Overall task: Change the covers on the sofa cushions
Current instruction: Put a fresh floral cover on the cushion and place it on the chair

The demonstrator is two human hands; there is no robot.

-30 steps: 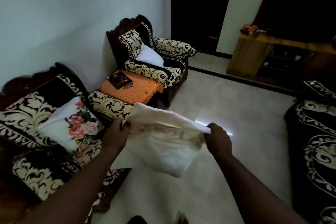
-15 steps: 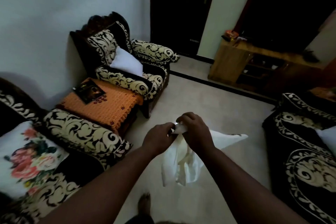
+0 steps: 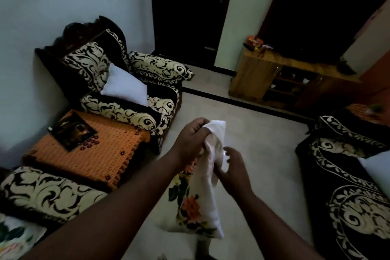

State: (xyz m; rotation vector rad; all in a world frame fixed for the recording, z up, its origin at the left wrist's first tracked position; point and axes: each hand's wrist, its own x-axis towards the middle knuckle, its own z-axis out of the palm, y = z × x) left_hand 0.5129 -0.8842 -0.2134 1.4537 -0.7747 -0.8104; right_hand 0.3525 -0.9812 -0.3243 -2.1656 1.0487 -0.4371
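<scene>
The floral cushion cover hangs in mid-air over the floor, bunched at its top in the left hand, whose fingers are curled tight round the cloth. Just below that grip, the right hand has thumb and fingers closed on a fold. Below both, the cloth dangles loose. Off to the left of the grip, a bare white cushion waits on the armchair. I'd guess the risk is the opening getting lost in the bunching, so the cover twists.
</scene>
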